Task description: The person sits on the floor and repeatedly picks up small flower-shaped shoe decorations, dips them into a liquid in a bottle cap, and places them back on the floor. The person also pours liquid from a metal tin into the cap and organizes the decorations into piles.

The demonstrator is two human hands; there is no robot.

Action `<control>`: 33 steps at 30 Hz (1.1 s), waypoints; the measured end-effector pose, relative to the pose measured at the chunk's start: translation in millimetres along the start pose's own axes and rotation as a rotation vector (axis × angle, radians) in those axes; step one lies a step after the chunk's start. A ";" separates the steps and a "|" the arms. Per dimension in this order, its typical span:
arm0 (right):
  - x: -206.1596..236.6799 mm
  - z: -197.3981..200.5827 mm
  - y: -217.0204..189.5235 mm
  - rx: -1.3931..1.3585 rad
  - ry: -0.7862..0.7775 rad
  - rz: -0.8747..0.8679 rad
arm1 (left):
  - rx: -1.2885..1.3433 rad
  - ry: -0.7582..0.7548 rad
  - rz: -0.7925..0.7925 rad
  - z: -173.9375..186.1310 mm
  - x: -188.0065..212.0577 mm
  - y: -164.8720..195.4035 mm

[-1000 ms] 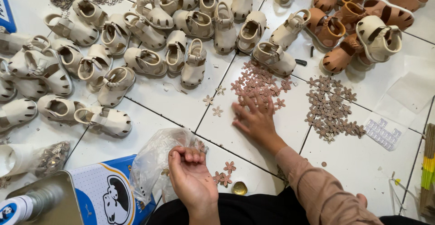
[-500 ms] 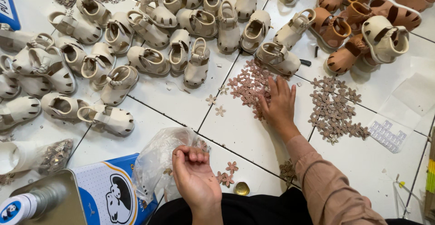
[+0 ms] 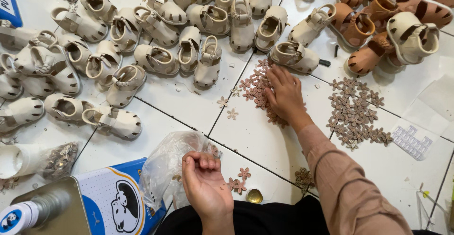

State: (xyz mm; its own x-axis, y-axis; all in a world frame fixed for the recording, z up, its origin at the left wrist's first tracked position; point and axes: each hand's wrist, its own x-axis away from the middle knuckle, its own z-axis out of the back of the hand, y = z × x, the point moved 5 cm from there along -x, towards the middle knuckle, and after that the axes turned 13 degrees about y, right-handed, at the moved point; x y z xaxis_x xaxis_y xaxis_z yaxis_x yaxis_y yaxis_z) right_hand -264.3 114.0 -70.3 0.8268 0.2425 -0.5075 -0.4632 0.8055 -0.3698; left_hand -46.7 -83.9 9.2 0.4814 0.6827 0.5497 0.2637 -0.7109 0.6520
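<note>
Compared with the pictures from a moment earlier, the right hand (image 3: 283, 95) is seen further out and higher over the floor tiles, now laid flat on the pile of pink flower cut-outs (image 3: 255, 89), where earlier it was lower, at the near edge of that pile. The left hand (image 3: 204, 184) is kept much where it was, palm up in front of the lap. From this shift it is judged that another flower is being picked out of the pile, while something already gathered is kept back in the other hand.

The right fingers are spread and pressed down on the flowers; whether one is pinched beneath them cannot be told. Most of the pile is exposed just left of the fingertips, the rest being covered by the palm. The left fingers are curled in over the palm, clenched loosely; what is enclosed, if anything, is hidden. A clear plastic bag (image 3: 165, 161) is touched by that hand's knuckles, and three loose flowers (image 3: 239, 182) lie just right of it. A cream sandal (image 3: 295, 56) stands just beyond the right fingertips.
</note>
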 end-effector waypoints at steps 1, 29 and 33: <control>-6.0 -4.0 -3.5 0.017 -0.027 0.069 | 0.005 -0.003 -0.003 0.7 -0.4 0.9; 118.1 121.7 9.0 -0.163 -0.181 -0.568 | -0.038 -0.184 -0.015 -6.1 -19.8 -10.1; 150.8 161.5 -6.8 -0.553 -0.157 -0.731 | -0.338 -0.370 -0.066 -8.5 -4.5 -42.8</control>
State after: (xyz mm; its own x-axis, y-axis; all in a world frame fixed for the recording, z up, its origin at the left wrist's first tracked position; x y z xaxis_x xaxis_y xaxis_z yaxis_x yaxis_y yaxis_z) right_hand -84.9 232.4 -18.6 0.9883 -0.1205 0.0939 0.1368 0.4248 -0.8949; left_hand -67.3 -55.1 -16.8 0.7529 0.5751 0.3199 0.0472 -0.5320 0.8454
